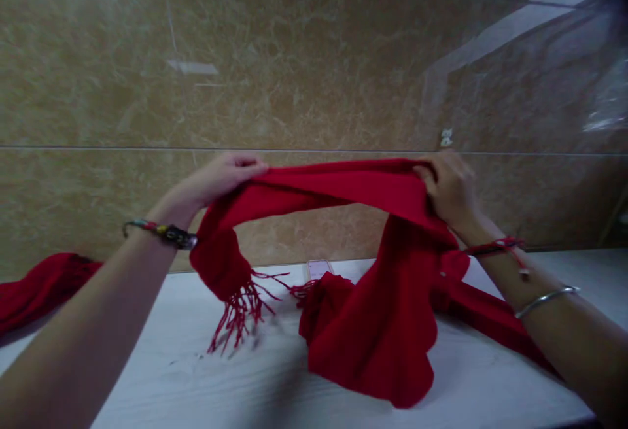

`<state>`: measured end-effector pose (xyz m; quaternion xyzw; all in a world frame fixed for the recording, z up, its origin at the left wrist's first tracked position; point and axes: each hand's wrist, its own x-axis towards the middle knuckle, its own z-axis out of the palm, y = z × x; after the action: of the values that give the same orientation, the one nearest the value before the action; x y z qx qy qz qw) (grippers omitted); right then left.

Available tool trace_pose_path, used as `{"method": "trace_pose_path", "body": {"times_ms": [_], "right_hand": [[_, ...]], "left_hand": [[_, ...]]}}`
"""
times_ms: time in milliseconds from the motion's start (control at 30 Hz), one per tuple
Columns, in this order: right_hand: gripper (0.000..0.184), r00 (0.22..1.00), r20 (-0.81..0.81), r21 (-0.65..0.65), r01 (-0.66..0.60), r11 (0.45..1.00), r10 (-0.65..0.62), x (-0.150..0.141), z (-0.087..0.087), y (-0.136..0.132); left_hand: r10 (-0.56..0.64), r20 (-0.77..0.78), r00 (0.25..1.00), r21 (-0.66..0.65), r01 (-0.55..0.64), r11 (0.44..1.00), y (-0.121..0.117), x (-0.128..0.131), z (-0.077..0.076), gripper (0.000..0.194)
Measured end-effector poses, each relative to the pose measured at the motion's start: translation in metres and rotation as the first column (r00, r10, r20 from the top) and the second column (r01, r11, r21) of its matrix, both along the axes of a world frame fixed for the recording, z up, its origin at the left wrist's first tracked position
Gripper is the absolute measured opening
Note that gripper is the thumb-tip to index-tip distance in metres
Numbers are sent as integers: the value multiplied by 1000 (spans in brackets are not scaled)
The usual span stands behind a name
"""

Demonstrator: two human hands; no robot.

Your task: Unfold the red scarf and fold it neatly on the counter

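A red scarf (338, 184) with fringed ends is stretched between my two hands, raised over the table. My left hand (223, 177) pinches its upper edge on the left, and a short fringed end hangs below that wrist. On the right, my right hand (449, 187) is closed round the same edge. From there a long part of the scarf drops and lies bunched on the tabletop. Some of the fingers on both hands are hidden behind the cloth or turned away.
Another red cloth (49, 285) with dark fringe lies at the table's left. A folded red strip (495, 318) lies under my right forearm. A phone-like object (318, 269) is at the back of the white table (161, 363), against a tiled wall (304, 76).
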<state>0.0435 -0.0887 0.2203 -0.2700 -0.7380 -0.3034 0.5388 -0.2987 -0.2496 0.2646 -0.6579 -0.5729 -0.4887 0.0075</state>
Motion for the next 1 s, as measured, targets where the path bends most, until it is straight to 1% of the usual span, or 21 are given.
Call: {"method": "trace_pose_path", "body": {"times_ms": [33,67,100,133,167,200,233,267,300,367,433,467,533,567,633,667,767,833,933,1000], "right_hand": [[21,988,154,-101,3,995,13,1,-15,5],[20,944,325,-238,32,971,49,1,-35,10],[18,873,475,-381,92,920,109,0,-57,13],[16,793,580,-505,169,847,187,-1,-79,15],[16,738,627,-584,233,778,249,-4,-100,16],[17,718,636,-636,282,718,282,-9,-117,15],[19,732,616,-680,305,667,293,-15,-129,14],[19,746,595,-692,287,662,298,-24,-138,11],[20,757,577,-699,263,664,307,-34,-142,7],[23,778,520,-718,175,674,352,-59,-143,-3],[23,811,342,-762,-56,645,474,-87,-143,-15],[24,810,268,-762,-152,629,521,-102,-145,-22],[28,765,162,-756,-309,577,623,-127,-154,-33],[31,745,130,-753,-355,553,655,-138,-160,-37],[33,718,75,-749,-418,515,692,-152,-174,-42],[32,714,49,-749,-437,499,698,-156,-181,-44],[14,729,-15,-756,-456,469,685,-157,-196,-44],[8,746,-37,-750,-461,475,665,-152,-202,-43],[9,747,-28,-707,-485,514,664,-144,-208,-46],[11,739,-19,-693,-495,524,673,-138,-210,-49]], "left_hand": [[-49,-106,993,-200,27,979,4,-4,-19,25],[-92,-178,980,-364,22,931,9,-8,-43,24],[-99,-214,972,-450,-8,893,13,-12,-72,25],[-84,-227,970,-472,-34,881,17,-14,-100,27],[-67,-223,972,-481,-50,875,21,-15,-127,28],[-60,-207,976,-485,-49,873,25,-15,-149,28],[-54,-202,978,-479,-51,876,28,-14,-167,27],[-47,-202,978,-471,-55,881,31,-11,-179,27],[-36,-200,979,-456,-60,888,34,-8,-187,29],[-18,-199,980,-424,-70,903,39,-1,-194,31],[-25,-179,984,-383,-46,923,42,6,-194,33],[-42,-163,986,-361,-20,932,42,8,-194,33],[-94,-131,987,-322,48,945,41,13,-197,31],[-124,-120,985,-313,81,946,40,15,-199,30],[-166,-115,979,-312,123,942,37,19,-205,28],[-182,-118,976,-317,136,939,35,20,-208,27],[-186,-138,973,-331,131,934,29,20,-220,23],[-194,-159,968,-361,126,924,25,17,-227,18],[-250,-201,947,-445,139,884,17,11,-234,11],[-266,-218,939,-481,134,867,13,9,-235,10]]}}
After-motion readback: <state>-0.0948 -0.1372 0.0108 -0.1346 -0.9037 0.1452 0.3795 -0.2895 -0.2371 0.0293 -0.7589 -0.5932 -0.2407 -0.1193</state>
